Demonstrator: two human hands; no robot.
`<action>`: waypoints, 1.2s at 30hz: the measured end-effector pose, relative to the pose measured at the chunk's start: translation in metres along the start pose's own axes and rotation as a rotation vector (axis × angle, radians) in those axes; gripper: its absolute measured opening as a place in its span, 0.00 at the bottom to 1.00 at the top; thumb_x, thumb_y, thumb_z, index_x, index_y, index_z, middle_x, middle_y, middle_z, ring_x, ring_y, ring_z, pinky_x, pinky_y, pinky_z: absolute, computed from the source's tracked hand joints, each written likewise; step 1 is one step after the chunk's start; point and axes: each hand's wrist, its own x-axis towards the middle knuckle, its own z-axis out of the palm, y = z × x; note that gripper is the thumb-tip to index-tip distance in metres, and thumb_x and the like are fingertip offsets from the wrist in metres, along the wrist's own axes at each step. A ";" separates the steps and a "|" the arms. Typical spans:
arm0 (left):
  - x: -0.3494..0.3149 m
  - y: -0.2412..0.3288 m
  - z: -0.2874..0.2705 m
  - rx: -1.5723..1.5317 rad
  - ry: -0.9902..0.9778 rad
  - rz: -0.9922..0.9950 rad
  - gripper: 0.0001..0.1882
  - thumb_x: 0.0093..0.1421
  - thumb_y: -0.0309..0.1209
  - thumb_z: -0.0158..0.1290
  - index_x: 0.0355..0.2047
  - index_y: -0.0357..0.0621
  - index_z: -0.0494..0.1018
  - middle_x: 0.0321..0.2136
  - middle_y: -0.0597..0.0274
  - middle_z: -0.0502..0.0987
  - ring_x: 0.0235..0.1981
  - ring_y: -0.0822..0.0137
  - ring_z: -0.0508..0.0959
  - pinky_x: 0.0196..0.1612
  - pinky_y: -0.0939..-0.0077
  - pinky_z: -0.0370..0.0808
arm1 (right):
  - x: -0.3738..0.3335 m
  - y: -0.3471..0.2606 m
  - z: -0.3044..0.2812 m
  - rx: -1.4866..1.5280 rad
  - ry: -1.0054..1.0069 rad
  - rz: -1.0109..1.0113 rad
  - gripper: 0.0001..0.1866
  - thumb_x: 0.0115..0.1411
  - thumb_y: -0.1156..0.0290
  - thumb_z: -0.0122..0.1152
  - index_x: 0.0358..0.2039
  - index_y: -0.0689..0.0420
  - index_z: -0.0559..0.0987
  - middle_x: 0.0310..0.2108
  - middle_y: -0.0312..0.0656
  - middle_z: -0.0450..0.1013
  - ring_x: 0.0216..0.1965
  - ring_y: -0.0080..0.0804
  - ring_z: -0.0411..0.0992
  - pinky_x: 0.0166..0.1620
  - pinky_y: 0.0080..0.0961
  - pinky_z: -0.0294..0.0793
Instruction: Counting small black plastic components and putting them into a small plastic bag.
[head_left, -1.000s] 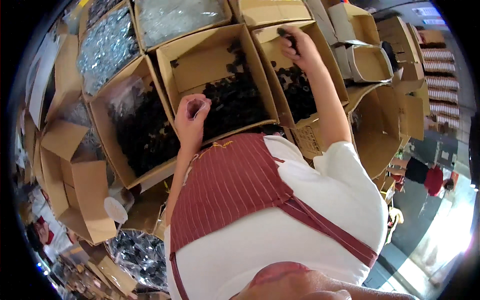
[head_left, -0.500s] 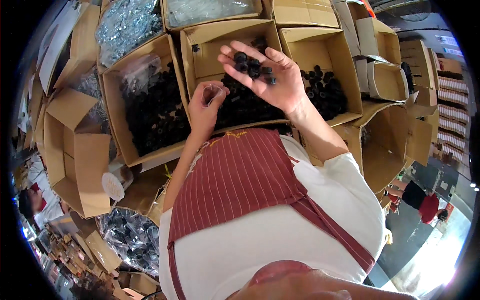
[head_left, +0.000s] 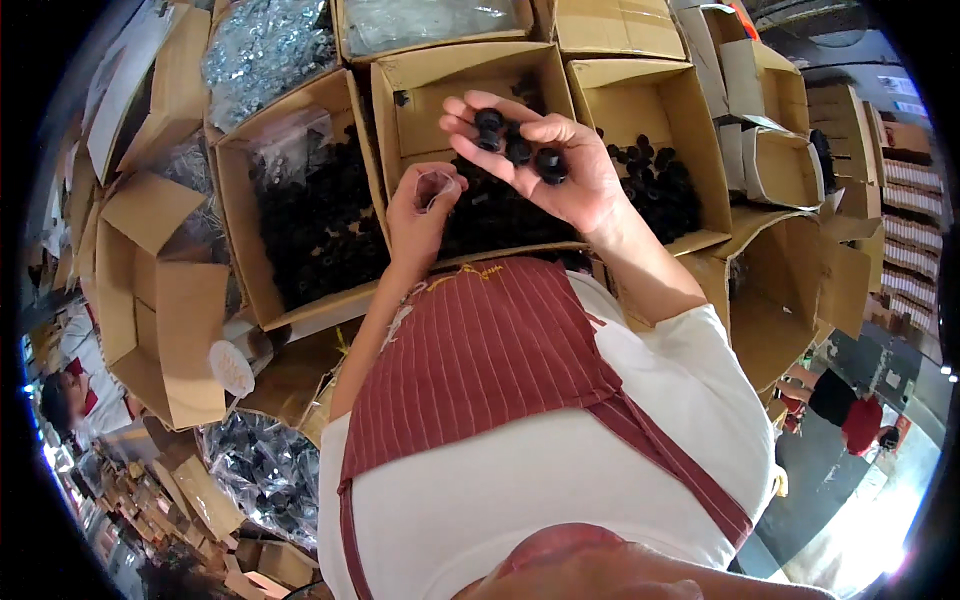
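Parts (head_left: 551, 165), small and black, rest picked up on the upturned, spread right hand (head_left: 588, 198); apart at its eight o'clock, the left hand (head_left: 410, 222) curls around a clear plastic bag (head_left: 437, 190). This handful lies outside the bag; whether any are inside, I cannot tell. Plenty remain loose in one carton (head_left: 622, 103) at three o'clock and a second carton (head_left: 240, 205) at nine.
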 end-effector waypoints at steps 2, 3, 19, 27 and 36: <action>-0.001 0.002 0.001 -0.016 0.011 -0.053 0.12 0.60 0.24 0.56 0.44 0.39 0.71 0.37 0.60 0.78 0.41 0.70 0.77 0.48 0.76 0.71 | 0.001 0.000 -0.003 -0.033 -0.018 -0.011 0.29 0.54 0.80 0.44 0.58 0.74 0.66 0.59 0.58 0.64 0.63 0.49 0.63 0.68 0.37 0.60; -0.002 0.004 0.001 -0.015 0.017 -0.051 0.12 0.60 0.24 0.56 0.44 0.39 0.71 0.37 0.60 0.78 0.41 0.70 0.77 0.48 0.76 0.71 | 0.002 0.001 -0.004 -0.067 -0.032 -0.026 0.28 0.55 0.80 0.44 0.58 0.74 0.66 0.59 0.58 0.65 0.62 0.48 0.64 0.68 0.37 0.62; -0.007 -0.001 -0.001 0.302 -0.058 0.147 0.19 0.51 0.26 0.65 0.44 0.38 0.73 0.35 0.58 0.80 0.37 0.70 0.80 0.43 0.72 0.75 | 0.038 0.058 -0.004 -1.070 -0.076 -0.355 0.15 0.64 0.69 0.60 0.21 0.60 0.75 0.17 0.35 0.70 0.20 0.19 0.69 0.25 0.19 0.69; -0.004 -0.002 0.003 0.173 0.020 0.313 0.28 0.50 0.27 0.66 0.51 0.39 0.69 0.43 0.54 0.79 0.45 0.60 0.79 0.49 0.68 0.74 | 0.045 0.062 -0.020 -1.055 -0.145 -0.419 0.08 0.65 0.72 0.55 0.37 0.64 0.78 0.30 0.39 0.77 0.32 0.22 0.74 0.38 0.20 0.73; -0.005 0.002 0.001 0.252 -0.078 0.300 0.23 0.51 0.24 0.63 0.47 0.41 0.70 0.40 0.57 0.78 0.44 0.66 0.78 0.48 0.70 0.74 | 0.038 0.043 -0.007 -0.794 -0.445 -0.463 0.13 0.57 0.81 0.52 0.43 0.65 0.77 0.48 0.51 0.73 0.46 0.40 0.75 0.46 0.35 0.77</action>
